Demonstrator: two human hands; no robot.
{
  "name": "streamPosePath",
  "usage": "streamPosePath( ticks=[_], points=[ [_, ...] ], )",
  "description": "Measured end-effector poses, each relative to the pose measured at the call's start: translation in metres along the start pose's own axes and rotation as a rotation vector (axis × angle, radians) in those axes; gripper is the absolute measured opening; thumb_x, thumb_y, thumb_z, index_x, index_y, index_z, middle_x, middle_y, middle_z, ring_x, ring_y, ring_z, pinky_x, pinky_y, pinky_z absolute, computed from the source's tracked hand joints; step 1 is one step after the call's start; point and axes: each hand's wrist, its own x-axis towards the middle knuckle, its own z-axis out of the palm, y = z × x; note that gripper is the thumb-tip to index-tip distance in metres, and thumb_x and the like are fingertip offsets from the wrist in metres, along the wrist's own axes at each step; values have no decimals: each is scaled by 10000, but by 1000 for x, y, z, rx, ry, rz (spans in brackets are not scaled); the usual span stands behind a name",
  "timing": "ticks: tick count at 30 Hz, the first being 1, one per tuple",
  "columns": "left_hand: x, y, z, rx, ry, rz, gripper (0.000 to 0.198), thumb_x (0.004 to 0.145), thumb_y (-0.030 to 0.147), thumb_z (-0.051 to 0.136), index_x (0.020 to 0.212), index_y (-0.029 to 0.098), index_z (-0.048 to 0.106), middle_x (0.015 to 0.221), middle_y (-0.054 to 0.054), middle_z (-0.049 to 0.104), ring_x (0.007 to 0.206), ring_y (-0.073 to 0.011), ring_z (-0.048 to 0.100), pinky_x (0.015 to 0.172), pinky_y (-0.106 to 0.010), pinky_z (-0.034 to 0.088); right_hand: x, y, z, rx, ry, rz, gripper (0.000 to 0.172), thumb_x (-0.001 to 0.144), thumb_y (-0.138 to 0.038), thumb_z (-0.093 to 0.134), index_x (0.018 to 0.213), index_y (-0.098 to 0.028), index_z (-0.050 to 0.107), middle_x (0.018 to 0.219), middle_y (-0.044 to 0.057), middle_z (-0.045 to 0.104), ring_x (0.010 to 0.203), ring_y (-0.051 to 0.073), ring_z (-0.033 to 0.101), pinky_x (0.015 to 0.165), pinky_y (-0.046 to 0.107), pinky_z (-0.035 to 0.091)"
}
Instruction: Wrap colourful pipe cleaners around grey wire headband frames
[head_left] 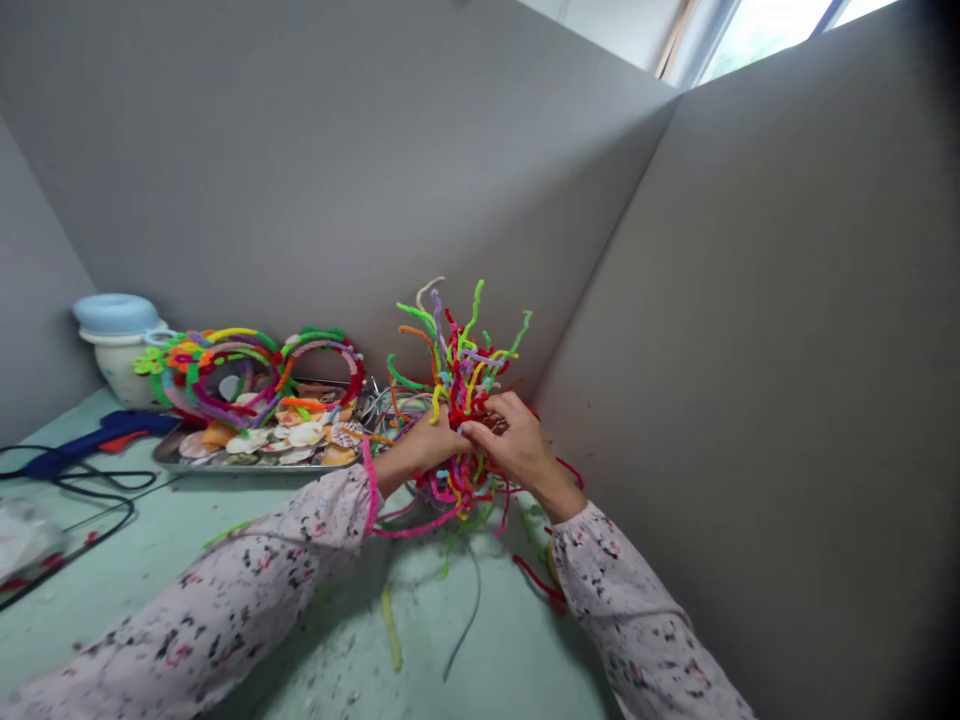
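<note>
Standing roughly upright, the bundle of multicoloured pipe cleaners (466,385) fans out above and below the left hand (429,442), which grips its left side, fingers partly hidden; the right hand (516,440), equally near, pinches it at mid-length from the right.

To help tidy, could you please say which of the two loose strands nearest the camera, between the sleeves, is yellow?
The left strand, the shorter, thicker and straighter one; the other strand, to its right, is grey, thin and curved.
</note>
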Motion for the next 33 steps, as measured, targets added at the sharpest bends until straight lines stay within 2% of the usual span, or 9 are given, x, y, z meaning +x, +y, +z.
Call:
streamPosePath(
  ticks=[4, 9, 12, 15, 21, 25, 27, 30, 33],
  points=[
    [-1, 1, 3, -173, -69, 118, 302, 590, 133, 718, 880, 157, 635, 491, 51, 511, 546, -134, 535, 505, -210, 409, -1, 0, 4, -22, 34, 58, 143, 789, -342, 666, 773, -202, 639, 836, 22, 564, 783, 172, 548, 723, 296, 439],
    [2, -6, -1, -523, -327, 312, 462, 610, 175, 759, 1053, 136, 635, 774, -15, 665, 724, -152, 621, 658, -224, 488, 0, 5, 3, 275, 10, 256, 172, 793, -362, 617, 768, -193, 639, 774, 10, 623, 720, 164, 552, 676, 282, 444],
    [3, -9, 3, -568, -277, 294, 454, 608, 139, 744, 1051, 137, 644, 893, -39, 689, 762, -157, 631, 696, -240, 498, 1, 5, 3, 429, -56, 340, 199, 785, -381, 614, 800, -186, 652, 739, -1, 638, 687, 156, 555, 642, 268, 448],
    [5, -12, 10, -626, -234, 239, 384, 619, 120, 698, 1000, 142, 656, 867, -32, 696, 744, -167, 641, 696, -259, 503, -1, 6, 4, 400, -40, 298, 195, 785, -369, 615, 787, -180, 665, 804, 14, 626, 712, 152, 574, 658, 268, 468],
    [10, -17, 13, -709, -231, 197, 327, 605, 118, 679, 930, 133, 647, 740, -6, 674, 668, -163, 630, 658, -263, 491, -11, 0, -5, 61, 146, -6, 140, 845, -284, 595, 940, -201, 657, 965, 61, 596, 840, 178, 598, 756, 308, 501],
    [7, -13, 13, -686, -222, 220, 321, 605, 99, 651, 924, 129, 645, 695, 16, 646, 633, -139, 593, 638, -244, 475, -13, -9, -8, -141, 48, -198, 192, 891, -266, 551, 1054, -212, 638, 1025, 91, 607, 973, 209, 587, 859, 334, 480],
    [6, -11, 13, -629, -192, 262, 329, 604, 88, 645, 930, 127, 647, 716, 15, 649, 663, -141, 592, 653, -237, 474, -11, -9, -6, -195, -8, -196, 213, 900, -255, 531, 1086, -218, 627, 1031, 91, 613, 970, 211, 588, 856, 332, 475],
    [7, -11, 13, -521, -158, 352, 347, 596, 65, 656, 939, 120, 654, 788, -2, 668, 732, -150, 600, 679, -227, 475, -7, -6, -3, -227, -62, -117, 147, 868, -234, 545, 972, -214, 647, 928, 66, 631, 848, 198, 589, 767, 313, 466],
    [8, -11, 12, -517, -161, 320, 362, 582, 61, 694, 938, 116, 654, 768, -5, 674, 704, -146, 608, 653, -219, 478, -4, -1, 0, -136, -63, 14, 85, 826, -242, 565, 838, -204, 640, 803, 28, 628, 716, 168, 562, 682, 287, 437]
  ],
)
